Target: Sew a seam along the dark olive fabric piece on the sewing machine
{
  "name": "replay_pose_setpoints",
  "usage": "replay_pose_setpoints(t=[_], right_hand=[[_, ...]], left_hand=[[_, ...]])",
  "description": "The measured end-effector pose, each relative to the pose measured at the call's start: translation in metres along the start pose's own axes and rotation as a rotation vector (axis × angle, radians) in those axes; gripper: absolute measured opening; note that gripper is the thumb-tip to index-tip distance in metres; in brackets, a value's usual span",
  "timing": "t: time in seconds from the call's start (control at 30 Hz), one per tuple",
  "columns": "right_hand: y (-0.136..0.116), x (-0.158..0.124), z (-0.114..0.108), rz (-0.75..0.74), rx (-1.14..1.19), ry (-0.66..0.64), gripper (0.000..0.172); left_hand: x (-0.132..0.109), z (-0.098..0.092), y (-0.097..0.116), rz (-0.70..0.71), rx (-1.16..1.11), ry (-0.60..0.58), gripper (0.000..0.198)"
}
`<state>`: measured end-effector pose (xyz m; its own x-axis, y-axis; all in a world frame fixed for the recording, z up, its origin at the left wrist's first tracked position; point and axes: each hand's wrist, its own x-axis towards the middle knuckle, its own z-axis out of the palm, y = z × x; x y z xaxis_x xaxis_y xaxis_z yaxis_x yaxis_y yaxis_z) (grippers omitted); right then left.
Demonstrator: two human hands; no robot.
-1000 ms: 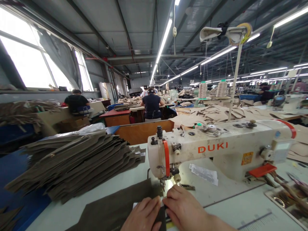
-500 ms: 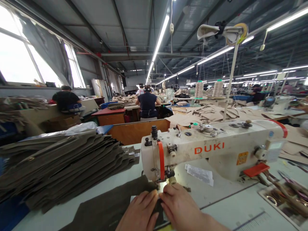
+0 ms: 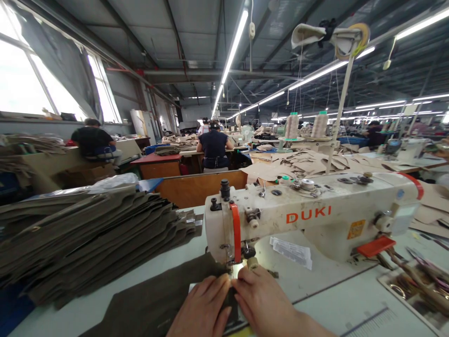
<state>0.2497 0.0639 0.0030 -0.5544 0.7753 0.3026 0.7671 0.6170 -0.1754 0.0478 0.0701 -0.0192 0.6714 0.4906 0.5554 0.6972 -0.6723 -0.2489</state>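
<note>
A dark olive fabric piece [image 3: 140, 299] lies flat on the sewing table, its far end under the needle area of a white sewing machine [image 3: 266, 210] marked DUKI. My left hand [image 3: 201, 306] presses on this fabric with bent fingers, the fingertips pinched together just in front of the presser foot. Beside it, my right hand [image 3: 264, 299] has its thumb and fingers closed at the same spot, nearly touching the left fingertips. What lies between the fingertips is mostly hidden. A bit of white material [image 3: 191, 287] peeks out at the left hand's edge.
A tall stack of dark fabric pieces [image 3: 105, 238] stands on the left. White printed labels [image 3: 291, 252] lie on the machine bed. To the right is a tray [image 3: 393, 288] with scissors and small metal parts. Thread cones [image 3: 292, 126] and a seated co-worker [image 3: 213, 145] are beyond.
The view has shifted slightly. Both hands stay almost in place at the needle, and the fabric shows hardly any movement.
</note>
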Motion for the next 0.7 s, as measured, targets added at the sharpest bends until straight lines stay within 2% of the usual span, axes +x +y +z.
replay_pose_setpoints(t=[0.27, 0.4, 0.57, 0.7], right_hand=[[0.000, -0.001, 0.000, 0.000, -0.010, 0.027, 0.011], [0.001, -0.001, 0.001, -0.020, -0.041, 0.024, 0.009], [0.001, 0.000, 0.005, -0.058, -0.072, 0.073, 0.005], [0.001, 0.002, 0.008, -0.047, -0.078, 0.115, 0.008]], left_hand=[[-0.001, -0.002, 0.000, -0.002, -0.019, -0.030, 0.035], [0.004, -0.001, -0.003, -0.048, -0.062, -0.068, 0.035], [0.006, 0.005, -0.007, -0.107, -0.077, -0.100, 0.033], [0.006, 0.012, -0.010, -0.148, -0.141, -0.122, 0.033]])
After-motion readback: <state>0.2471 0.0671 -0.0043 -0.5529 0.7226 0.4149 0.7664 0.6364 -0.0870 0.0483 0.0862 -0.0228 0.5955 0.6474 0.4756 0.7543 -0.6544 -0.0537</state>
